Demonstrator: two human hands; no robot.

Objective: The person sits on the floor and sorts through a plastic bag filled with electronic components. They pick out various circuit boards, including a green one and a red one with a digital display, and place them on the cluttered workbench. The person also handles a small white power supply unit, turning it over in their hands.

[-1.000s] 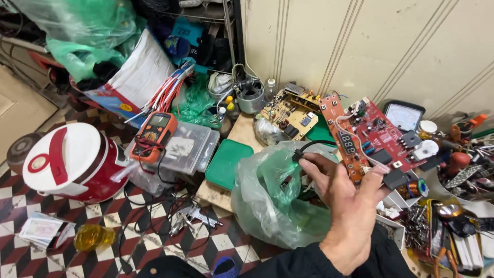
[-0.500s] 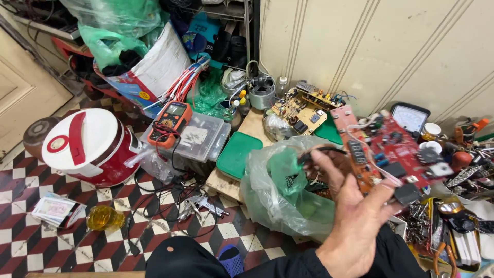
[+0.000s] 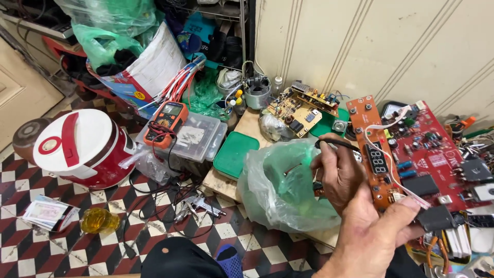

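The left hand [image 3: 337,172] pinches a thin black probe [image 3: 337,144] just above the crumpled green plastic bag [image 3: 280,190]. The right hand [image 3: 375,231] grips the long orange circuit board [image 3: 371,149] (white wire draped across it) beside the red circuit board [image 3: 435,154]. Steadying that orange board likely keeps the probe tip from slipping.

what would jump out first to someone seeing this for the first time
Most likely the orange circuit board with a small digit display, held up at centre right by the right hand, with the left hand just beside it gripping a black cable. Next, the red and white rice cooker on the checkered floor at left, and the orange multimeter on a clear plastic box behind it.
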